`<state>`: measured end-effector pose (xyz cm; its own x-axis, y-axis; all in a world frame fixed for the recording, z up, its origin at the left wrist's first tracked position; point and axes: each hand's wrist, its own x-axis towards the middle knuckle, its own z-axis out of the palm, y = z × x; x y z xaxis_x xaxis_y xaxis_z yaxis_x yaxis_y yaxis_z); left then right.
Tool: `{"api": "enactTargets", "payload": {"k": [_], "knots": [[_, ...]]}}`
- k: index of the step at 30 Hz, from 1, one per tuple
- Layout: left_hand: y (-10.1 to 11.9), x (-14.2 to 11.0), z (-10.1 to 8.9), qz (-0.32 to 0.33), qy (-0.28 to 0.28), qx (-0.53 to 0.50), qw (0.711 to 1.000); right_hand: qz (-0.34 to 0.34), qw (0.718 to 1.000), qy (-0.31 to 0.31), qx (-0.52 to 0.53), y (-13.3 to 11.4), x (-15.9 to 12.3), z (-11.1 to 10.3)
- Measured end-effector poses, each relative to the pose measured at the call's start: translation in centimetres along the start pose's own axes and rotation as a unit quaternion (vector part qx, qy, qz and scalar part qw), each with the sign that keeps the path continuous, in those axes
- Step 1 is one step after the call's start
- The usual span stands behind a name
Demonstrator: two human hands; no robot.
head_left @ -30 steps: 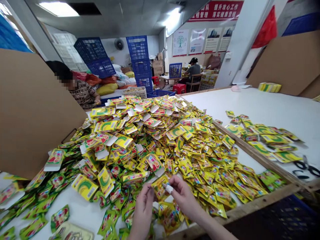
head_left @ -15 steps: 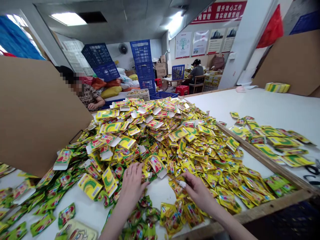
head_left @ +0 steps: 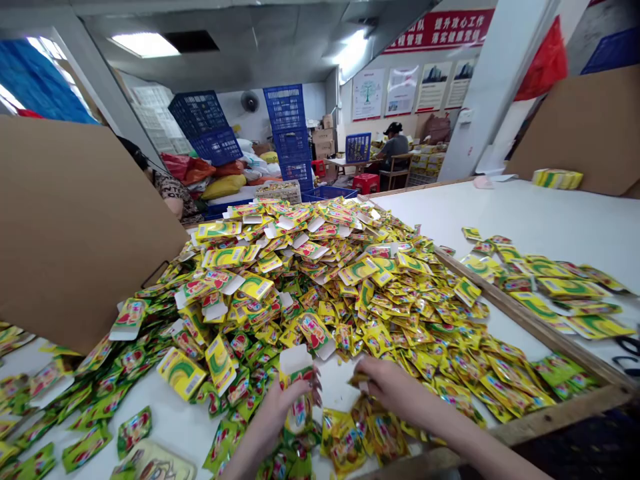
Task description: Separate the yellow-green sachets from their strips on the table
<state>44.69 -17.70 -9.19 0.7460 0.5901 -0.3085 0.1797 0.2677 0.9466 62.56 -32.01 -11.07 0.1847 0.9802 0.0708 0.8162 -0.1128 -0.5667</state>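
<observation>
In my left hand point(head_left: 275, 407) stands a small printed carton point(head_left: 299, 415), its white end flap open at the top and my fingers wrapped around its sides. My right hand point(head_left: 387, 385) is closed, thumb and fingers pinched at the edge of a yellow sachet point(head_left: 356, 380), mostly hidden by the fingers. Green sachets point(head_left: 225, 437) lie around my left wrist. Yellow sachets point(head_left: 345, 440) sit just below my right hand. Directly ahead, another carton point(head_left: 316, 333) with a white flap rests at the foot of the heap.
A large heap of cartons and sachets point(head_left: 300, 253) covers the table middle. A cardboard sheet point(head_left: 85, 227) stands at left. A wooden rail point(head_left: 520, 307) edges the table at right, with flat packs point(head_left: 570, 287) and scissors point(head_left: 627, 357) beyond. Two people sit farther back.
My left hand has picked up a carton and drawn it nearer, upright. The right hand has turned and closed over the sachet. The person at left has leaned behind the cardboard.
</observation>
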Motion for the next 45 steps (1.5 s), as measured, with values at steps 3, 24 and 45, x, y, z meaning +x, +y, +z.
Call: {"api": "enactTargets", "payload": {"k": [3,24,45], "knots": [[0.2,-0.8,1.8,-0.021,-0.065,-0.042,0.997,0.029,0.924,0.117,0.364,-2.7,1.5,-2.5],[-1.6,-1.7,3.9,0.01,-0.161,0.046,0.986,-0.032,0.989,-0.048,0.133,-5.2,0.0,-5.1],[-2.2,7.9,-4.7,0.244,0.103,0.51,0.819,0.133,0.93,0.232,-0.251,5.6,-0.6,-9.2]]}}
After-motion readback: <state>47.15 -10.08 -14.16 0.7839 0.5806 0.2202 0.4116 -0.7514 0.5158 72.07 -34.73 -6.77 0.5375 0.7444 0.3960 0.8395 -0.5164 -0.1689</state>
